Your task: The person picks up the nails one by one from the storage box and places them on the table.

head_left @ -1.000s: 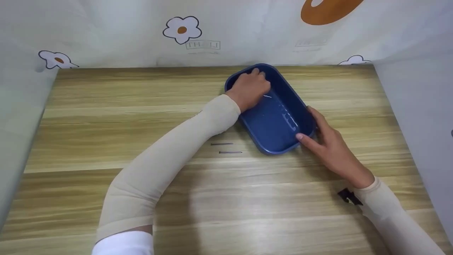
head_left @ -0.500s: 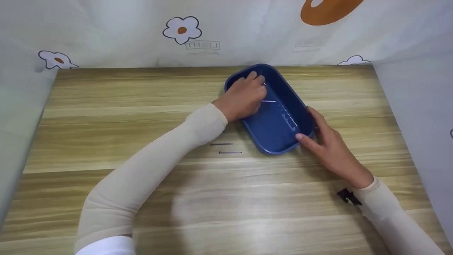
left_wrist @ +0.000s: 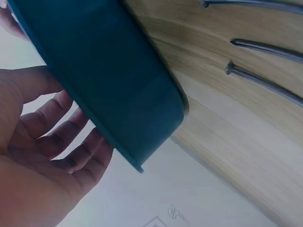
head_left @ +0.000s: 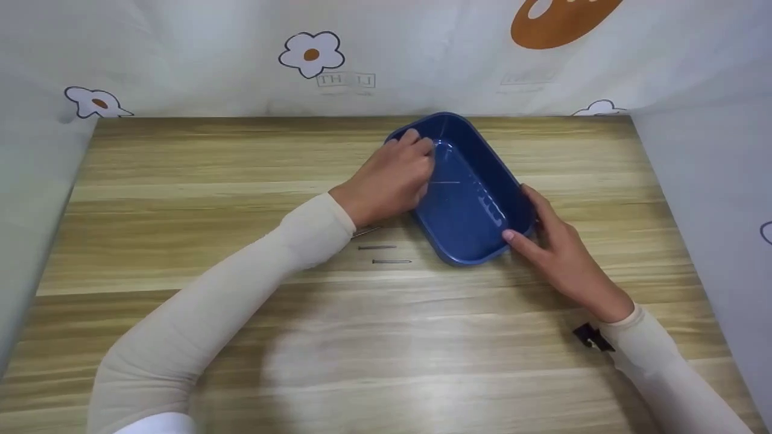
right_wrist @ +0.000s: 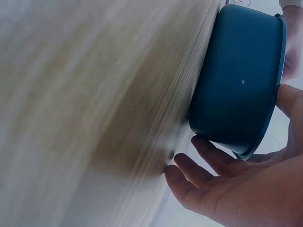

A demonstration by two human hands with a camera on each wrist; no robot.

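Note:
A blue rectangular plastic tub (head_left: 464,241) stands slantwise at the back of the wooden table. My left hand (head_left: 392,175) reaches over its left rim with curled fingers. A thin nail (head_left: 446,182) sticks out from beneath that hand, inside the tub; the fingertips on it are hidden. In the left wrist view, the tub's outer wall (left_wrist: 109,71) covers part of the fingers. My right hand (head_left: 561,253) grips the tub's near right corner, thumb on the rim and fingers along the outside. Below the left hand lie two dark nails (head_left: 391,261), and a third nail (head_left: 368,231) is partly behind the sleeve.
The wood-grain table (head_left: 458,355) ends at a pale printed sheet (head_left: 410,54) hanging behind it. White side panels (head_left: 711,181) stand at left and right. A small black clip-like piece (head_left: 594,337) sits by the right sleeve.
My left hand has drawn left and slightly toward me, the thin nail shifting with it. The third nail by the sleeve has come into sight. The right hand and tub stay nearly still.

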